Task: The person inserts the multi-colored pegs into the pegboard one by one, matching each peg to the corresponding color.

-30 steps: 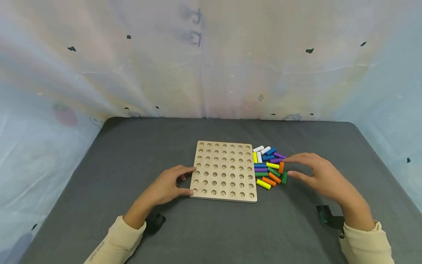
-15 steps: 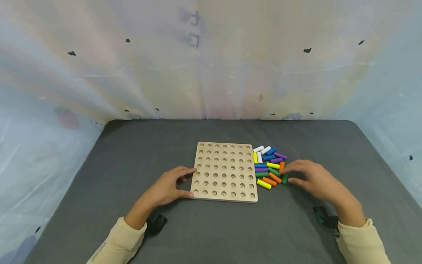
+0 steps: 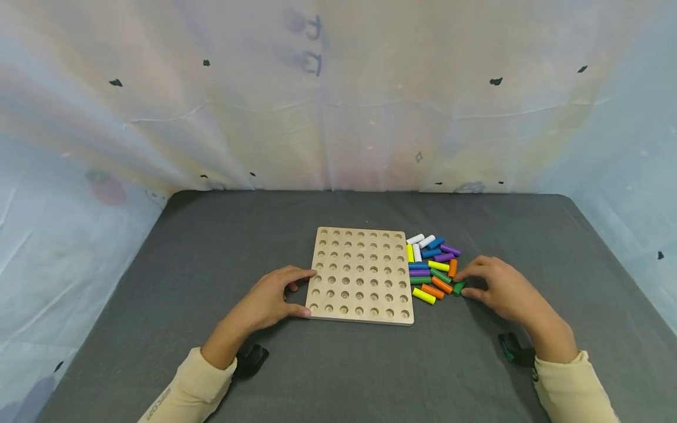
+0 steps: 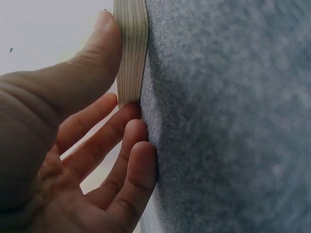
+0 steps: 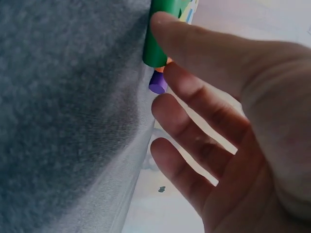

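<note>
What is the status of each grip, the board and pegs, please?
Left grip: touching board. Right grip: pinching nearest green peg. Board holes: unfilled. Other pegs crowd alongside.

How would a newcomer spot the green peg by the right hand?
On the dark table, find the wooden board, then the colored pegs beside its right edge. The green peg is at their outer edge, by the right hand. Among green pegs, it lies farthest from the board.

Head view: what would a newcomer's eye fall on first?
The pale wooden board with its grid of holes, mid-table, its left edge touched by the left hand. Next, the bright cluster of pegs against its right edge, where the right hand has thumb and forefinger at a green peg.
</note>
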The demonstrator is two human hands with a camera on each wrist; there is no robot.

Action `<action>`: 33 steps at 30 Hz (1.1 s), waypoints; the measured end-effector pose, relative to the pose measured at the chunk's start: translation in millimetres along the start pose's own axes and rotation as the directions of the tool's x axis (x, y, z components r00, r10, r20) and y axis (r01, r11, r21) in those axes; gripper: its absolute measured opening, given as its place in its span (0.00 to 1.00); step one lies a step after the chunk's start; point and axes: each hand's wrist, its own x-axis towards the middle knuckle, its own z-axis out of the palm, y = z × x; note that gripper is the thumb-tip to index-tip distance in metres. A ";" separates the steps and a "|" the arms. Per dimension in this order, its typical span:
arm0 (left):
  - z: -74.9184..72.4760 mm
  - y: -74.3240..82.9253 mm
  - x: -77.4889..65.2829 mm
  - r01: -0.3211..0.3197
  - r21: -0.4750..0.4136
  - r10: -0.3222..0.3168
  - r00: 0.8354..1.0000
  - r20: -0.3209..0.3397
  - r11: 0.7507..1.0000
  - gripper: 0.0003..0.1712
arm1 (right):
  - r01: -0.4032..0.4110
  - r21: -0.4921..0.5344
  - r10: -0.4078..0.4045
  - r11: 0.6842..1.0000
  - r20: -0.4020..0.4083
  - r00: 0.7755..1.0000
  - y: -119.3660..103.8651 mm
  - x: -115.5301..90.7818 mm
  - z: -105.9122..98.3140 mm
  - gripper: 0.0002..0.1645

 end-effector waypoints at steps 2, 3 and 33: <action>0.2 0.6 -0.2 0.010 0.010 -0.009 1.000 -0.005 1.000 0.44 | -0.016 -0.002 0.016 1.000 -0.008 1.000 -0.2 0.2 1.7 0.13; 0.2 0.9 -0.4 0.013 0.014 -0.013 1.000 -0.008 1.000 0.44 | -0.025 -0.003 0.024 1.000 -0.010 1.000 -0.5 0.5 2.4 0.13; 3.6 5.7 3.5 0.104 0.024 -0.104 0.995 -0.004 0.994 0.45 | -0.105 0.008 0.105 0.994 0.008 0.994 0.8 0.8 5.2 0.11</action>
